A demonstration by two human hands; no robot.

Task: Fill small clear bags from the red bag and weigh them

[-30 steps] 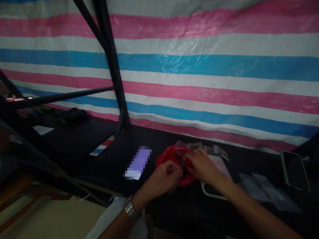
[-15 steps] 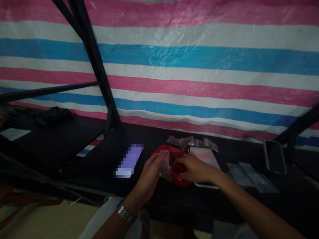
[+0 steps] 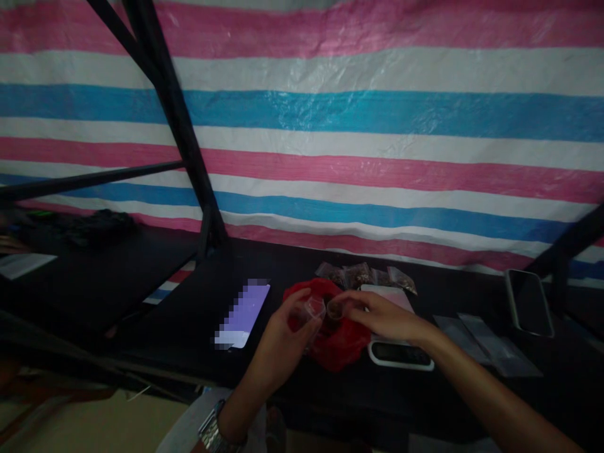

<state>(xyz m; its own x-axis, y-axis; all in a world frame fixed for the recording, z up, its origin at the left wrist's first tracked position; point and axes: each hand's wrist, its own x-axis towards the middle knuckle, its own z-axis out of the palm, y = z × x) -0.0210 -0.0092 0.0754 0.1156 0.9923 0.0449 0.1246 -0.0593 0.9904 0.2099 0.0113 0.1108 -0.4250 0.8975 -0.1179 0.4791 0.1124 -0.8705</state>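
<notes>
My left hand (image 3: 291, 327) grips a small clear plastic bag (image 3: 315, 308), its mouth spread, over the left side of a red plastic bag (image 3: 337, 352). Beside it, my right hand (image 3: 372, 313) pinches a small round cup (image 3: 335, 308) above the red bag's opening. The two hands are close but apart. Behind the red bag lie several small filled clear bags (image 3: 357, 275). A white scale (image 3: 401, 354) with a dark display sits under my right wrist, partly hidden.
A lit phone (image 3: 245, 314) lies at left, a dark-screened phone (image 3: 529, 303) at right. Flat clear bags (image 3: 488, 343) lie right of the scale. A black frame post (image 3: 182, 135) rises at left before a striped sheet. Someone's hand (image 3: 9, 242) shows at far left.
My right hand has come up out of the red bag with the cup. The small clear bag is now held with its mouth spread toward it. More of the scale's display shows.
</notes>
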